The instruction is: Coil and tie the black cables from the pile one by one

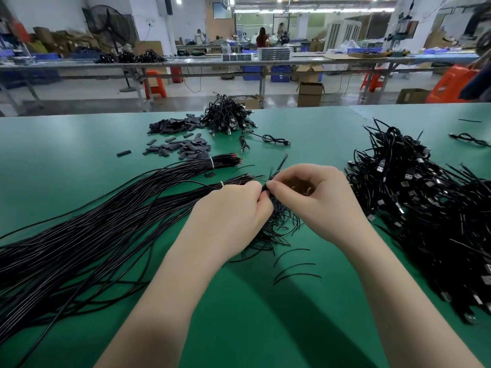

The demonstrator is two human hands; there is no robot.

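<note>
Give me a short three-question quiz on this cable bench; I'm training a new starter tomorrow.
1. True or false: both hands, the left hand and the right hand, pinch the same black cable.
2. Where does the big pile of coiled cables with USB plugs lie? A) at the person's right B) at the person's left C) on the floor
3. Fill in: the long straight cable bundles at the left are bound near their far ends with ____ ties.

Key: 1 true; 2 A; 3 white.
</note>
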